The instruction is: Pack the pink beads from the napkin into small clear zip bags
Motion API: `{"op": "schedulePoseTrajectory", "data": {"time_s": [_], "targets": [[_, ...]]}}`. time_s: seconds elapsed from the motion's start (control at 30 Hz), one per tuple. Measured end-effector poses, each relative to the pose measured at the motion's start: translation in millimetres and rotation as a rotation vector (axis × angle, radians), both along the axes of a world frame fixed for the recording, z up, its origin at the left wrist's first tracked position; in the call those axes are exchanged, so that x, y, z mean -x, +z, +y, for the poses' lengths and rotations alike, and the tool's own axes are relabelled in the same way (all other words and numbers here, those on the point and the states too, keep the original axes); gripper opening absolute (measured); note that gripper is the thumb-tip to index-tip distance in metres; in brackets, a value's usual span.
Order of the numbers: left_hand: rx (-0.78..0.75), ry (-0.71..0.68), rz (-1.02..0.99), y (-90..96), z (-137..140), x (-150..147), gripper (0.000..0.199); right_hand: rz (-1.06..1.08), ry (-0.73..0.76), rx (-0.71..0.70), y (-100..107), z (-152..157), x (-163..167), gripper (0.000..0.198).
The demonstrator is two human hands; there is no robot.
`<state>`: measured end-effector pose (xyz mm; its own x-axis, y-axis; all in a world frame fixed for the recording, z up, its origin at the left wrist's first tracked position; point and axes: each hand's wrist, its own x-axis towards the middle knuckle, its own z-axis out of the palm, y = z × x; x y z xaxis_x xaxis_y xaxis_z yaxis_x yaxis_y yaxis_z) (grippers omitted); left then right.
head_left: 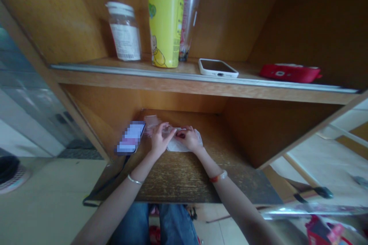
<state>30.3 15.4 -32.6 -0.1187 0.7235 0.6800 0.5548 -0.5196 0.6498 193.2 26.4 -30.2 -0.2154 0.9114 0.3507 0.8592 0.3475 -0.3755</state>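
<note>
The thin white sheet (179,147) is lying on the desk (184,178), worn wood stretching from it toward the front edge and right panel (248,130). The left hand (161,138) is curving beside it, the right hand (190,138) bending over it; whether either's fingers are clamping anything, I cannot tell. Above, the jar (125,36) is showing a barcode and unreadable print.

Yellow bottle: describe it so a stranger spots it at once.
On the upper wooden shelf, find the white-lidded jar. To its right, partly covering a red-lidded cup, stands the yellow bottle; its bright yellow body sets it apart from both.
</note>
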Motion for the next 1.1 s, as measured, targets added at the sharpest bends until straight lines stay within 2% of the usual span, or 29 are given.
{"op": "schedulePoseTrajectory", "data": {"time_s": [0.13, 0.27, 0.37, 0.5, 0.6, 0.73, 0.87, 1.0, 1.1], "targets": [[0.055, -0.145, -0.081, -4.9, 1, -2, 0.038, -0.092, -0.026, 0.014, 1, -3, 10, 0.015], [0.091, -0.199, -0.129, -4.6, 1, -5, 0.04, -0.027, -0.013, -0.037, -1, -2, 10, 0.013], [0.102, -0.211, -0.145, -2.3, 0, -6, 0.042, 0.14, -0.05, -0.153, -1, 0, 7, 0.014], [0.122, -0.213, -0.102, -3.3, 0, -7, 0.045, 0.346, -0.103, -0.373, 1, -3, 3, 0.021], [0.144, -0.198, -0.045, -9.6, 3, -6, 0.05, 0.392, -0.09, -0.435, 3, -9, 4, 0.023], [0.168, -0.214, -0.006, -18.3, 9, -3, 0.051, 0.372, -0.048, -0.421, 6, -19, 8, 0.022], [0.167, -0.237, -0.021, -17.4, 9, -3, 0.049, 0.359, 0.021, -0.389, 11, -22, 12, 0.023], [0.119, -0.203, -0.065, -12.3, 7, -5, 0.052, 0.329, -0.093, -0.331, 8, -17, 11, 0.026], [0.092, -0.202, -0.1, -12.5, 8, -6, 0.055, 0.189, -0.183, -0.208, 2, -12, 9, 0.021]]}}
